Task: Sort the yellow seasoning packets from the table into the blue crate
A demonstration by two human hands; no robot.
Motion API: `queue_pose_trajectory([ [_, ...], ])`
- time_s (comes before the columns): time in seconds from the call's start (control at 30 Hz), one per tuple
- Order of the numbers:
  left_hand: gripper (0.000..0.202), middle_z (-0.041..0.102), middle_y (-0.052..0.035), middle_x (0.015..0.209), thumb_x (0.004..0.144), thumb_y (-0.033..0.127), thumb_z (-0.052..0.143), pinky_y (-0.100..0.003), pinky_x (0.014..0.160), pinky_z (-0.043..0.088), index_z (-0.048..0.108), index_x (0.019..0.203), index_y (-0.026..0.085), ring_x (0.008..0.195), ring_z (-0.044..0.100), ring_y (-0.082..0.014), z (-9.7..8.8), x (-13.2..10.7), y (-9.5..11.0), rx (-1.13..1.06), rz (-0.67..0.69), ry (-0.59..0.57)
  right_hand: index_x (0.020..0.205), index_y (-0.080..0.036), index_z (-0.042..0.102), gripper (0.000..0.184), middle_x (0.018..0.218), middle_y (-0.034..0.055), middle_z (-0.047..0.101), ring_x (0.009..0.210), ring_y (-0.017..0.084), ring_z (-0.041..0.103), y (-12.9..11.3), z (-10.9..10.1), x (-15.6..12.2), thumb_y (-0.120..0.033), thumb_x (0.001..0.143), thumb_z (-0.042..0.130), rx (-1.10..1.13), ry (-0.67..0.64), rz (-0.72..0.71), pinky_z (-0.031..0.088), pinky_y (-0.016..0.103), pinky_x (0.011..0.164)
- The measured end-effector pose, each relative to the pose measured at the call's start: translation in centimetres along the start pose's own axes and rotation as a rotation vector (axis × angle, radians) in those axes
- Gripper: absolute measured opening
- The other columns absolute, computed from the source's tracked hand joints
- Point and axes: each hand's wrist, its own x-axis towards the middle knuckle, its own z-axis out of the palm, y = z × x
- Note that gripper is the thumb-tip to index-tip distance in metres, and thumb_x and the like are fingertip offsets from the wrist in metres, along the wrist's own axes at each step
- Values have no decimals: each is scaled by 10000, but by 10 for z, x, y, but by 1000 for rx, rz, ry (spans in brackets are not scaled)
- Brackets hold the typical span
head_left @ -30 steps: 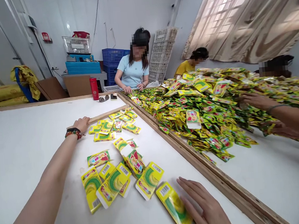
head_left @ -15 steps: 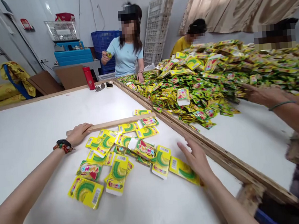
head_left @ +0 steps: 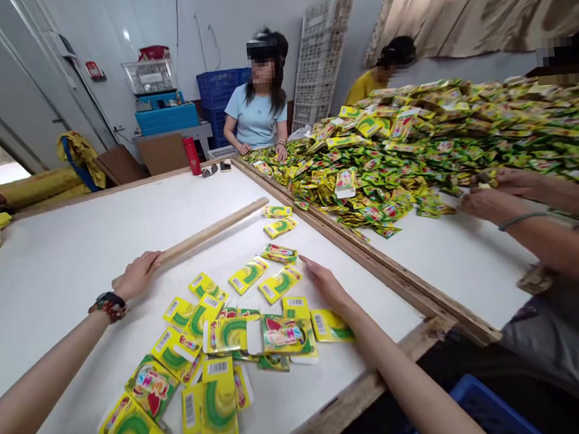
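Observation:
My left hand (head_left: 136,276) is closed around the near end of a long wooden stick (head_left: 215,229), which slants over the white tabletop (head_left: 72,261). My right hand (head_left: 325,284) is stretched out, holding nothing, its fingertips beside a small green and red box (head_left: 280,253). Under its wrist side lies a yellow box (head_left: 331,325). Between my arms several flat yellow and green boxes are scattered and overlapping, among them a box with an open white flap (head_left: 231,335), a watermelon-printed box (head_left: 152,386) and a yellow box (head_left: 281,283).
A wooden rail (head_left: 331,230) divides the tabletop from a big heap of packets and boxes (head_left: 414,140). A co-worker's hands (head_left: 493,194) work at the heap; a person in light blue (head_left: 259,116) stands beyond. A red flask (head_left: 192,156) stands at the far edge. A blue crate (head_left: 470,410) is below.
The stick's far end has swung away from the boxes. My right hand has moved left and farther out, off the right-hand yellow box. The boxes lie more spread out, and the view has shifted.

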Motion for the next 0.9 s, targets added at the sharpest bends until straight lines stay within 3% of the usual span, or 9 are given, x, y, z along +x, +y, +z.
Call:
queue_pose_trajectory([
  [0.13, 469, 519, -142, 1334, 930, 338, 247, -501, 908, 441, 479, 1309, 189, 1126, 547, -344, -4, 69, 17, 99, -55, 56, 1143, -141, 694, 636, 1308, 173, 606, 1292, 352, 467, -5, -22, 11, -643, 814, 485, -199, 200, -52, 285, 552, 1106],
  [0.27, 438, 547, -131, 1305, 909, 290, 291, -510, 905, 436, 522, 1276, 219, 1105, 549, -337, 7, 134, 45, 85, 23, 52, 1077, -104, 717, 600, 1249, 210, 630, 1244, 363, 501, -6, -39, 12, -597, 806, 508, -404, 242, -140, 302, 531, 1097],
  [0.43, 457, 577, -108, 1293, 853, 289, 362, -428, 929, 448, 561, 1256, 209, 1101, 552, -294, 12, 163, 47, 23, 168, -36, 1089, -112, 706, 526, 1187, 201, 665, 1189, 345, 552, -1, -42, 12, -513, 878, 441, -572, 187, -140, 363, 510, 1057],
  [0.57, 480, 591, -97, 1275, 837, 331, 366, -381, 984, 423, 566, 1254, 201, 1112, 556, -263, 12, 150, 41, -16, 295, -120, 1264, -83, 604, 601, 1269, 206, 616, 1234, 327, 527, 4, -40, 16, -519, 902, 406, -625, 149, -79, 351, 467, 1077],
  [0.7, 492, 596, -92, 1262, 860, 388, 333, -359, 997, 413, 566, 1248, 194, 1113, 557, -249, 16, 115, 45, -63, 377, -185, 1461, -150, 379, 677, 1442, 158, 473, 1349, 296, 403, 4, -38, 17, -530, 901, 415, -665, 126, -33, 338, 444, 1086],
  [0.8, 476, 593, -68, 1267, 872, 419, 333, -344, 994, 413, 568, 1236, 221, 1119, 559, -239, 19, 76, 40, -108, 355, -201, 1420, -243, 453, 614, 1457, 121, 455, 1334, 346, 390, 1, -40, 13, -419, 837, 531, -739, 70, -18, 343, 521, 1053],
  [0.9, 468, 589, -50, 1271, 885, 430, 330, -335, 994, 413, 553, 1247, 234, 1127, 557, -231, 19, 24, 18, -121, 243, -189, 1307, -215, 589, 499, 1348, 171, 531, 1241, 420, 438, -4, -44, 9, -280, 820, 499, -831, 44, -5, 302, 653, 997],
])
